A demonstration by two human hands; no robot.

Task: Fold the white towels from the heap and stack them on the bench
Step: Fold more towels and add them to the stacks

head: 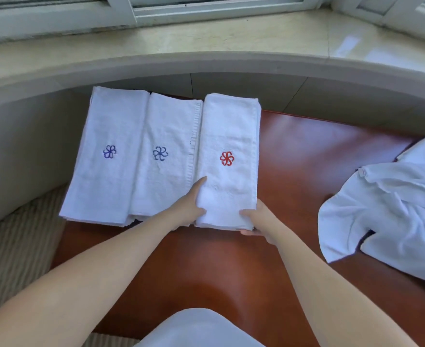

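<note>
Three folded white towels lie side by side on the brown bench (306, 151). The left towel (101, 176) and the middle towel (166, 181) each carry a blue flower emblem. The right towel (231, 131) carries a red emblem. My left hand (188, 206) grips that towel's near left edge. My right hand (256, 219) holds its near right corner, thumb on top. A heap of unfolded white towels (394, 211) lies at the bench's right side.
A curved grey ledge (206, 63) and a pale stone sill (231, 36) with window frames run behind the bench. Ribbed beige carpet (11, 259) lies to the left. A white garment (198, 329) shows at the bottom edge.
</note>
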